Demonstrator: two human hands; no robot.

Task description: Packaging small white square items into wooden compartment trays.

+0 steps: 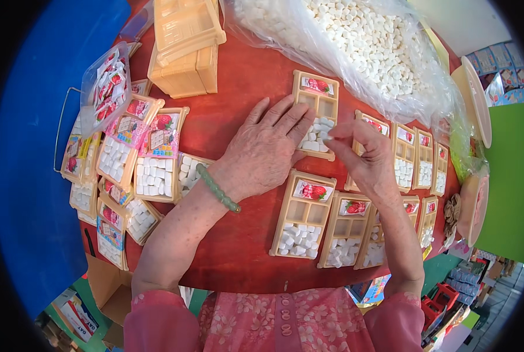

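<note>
My left hand lies with fingers stretched out over the left side of a beige compartment tray, its thumb near the tray's lower part. A strawberry-printed packet sits in the top compartment. White marshmallows fill much of the bottom one, while two small middle compartments show bare. At this tray's right edge, my right hand is closed in a pinch, thumb and fingertips on a marshmallow. Below stands a similar tray with a packet and marshmallows. A green bead bracelet circles my left wrist.
A large clear plastic bag of loose marshmallows lies at the back right. More filled trays line the right side. Several packed trays pile up at left beside a clear tub of packets. Stacked beige trays stand at the back.
</note>
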